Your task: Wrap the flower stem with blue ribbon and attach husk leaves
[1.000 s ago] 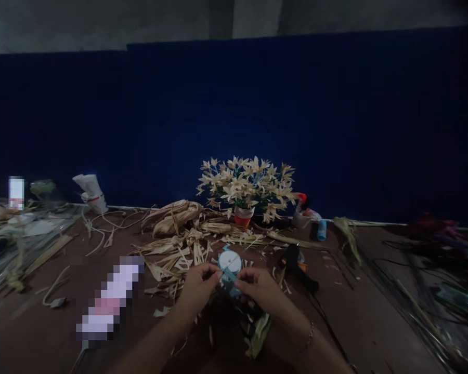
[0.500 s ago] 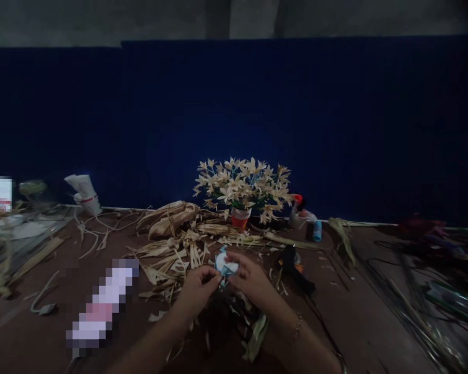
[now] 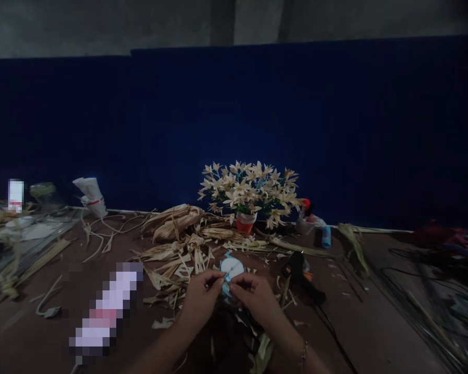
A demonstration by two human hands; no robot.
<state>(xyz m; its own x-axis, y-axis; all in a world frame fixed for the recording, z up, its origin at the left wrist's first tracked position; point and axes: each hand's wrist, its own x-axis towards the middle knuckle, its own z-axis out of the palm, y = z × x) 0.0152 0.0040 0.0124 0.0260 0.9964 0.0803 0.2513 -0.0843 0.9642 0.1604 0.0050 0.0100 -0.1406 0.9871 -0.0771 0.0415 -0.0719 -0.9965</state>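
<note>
Over the middle of the table, a small round white piece with light blue edges shows just beyond my fingertips. A light blue strip hangs on its near side, and its exact kind is too small to make out. My left hand pinches this strip between thumb and forefinger. From the other side my right hand pinches it too, the fingertips of both hands nearly meeting. Behind them stands a red pot of cream star-shaped flowers. Dried corn husks lie beyond my left hand.
A black glue gun with its cord lies to the right. A blurred-out long object lies at left. White cords, a white rolled bundle, a blue cylinder and thin wires are around. Husk scraps litter the middle.
Both hands have come closer together, and my right fingers have moved off the white piece down to the blue strip. The whole view has shifted slightly.
</note>
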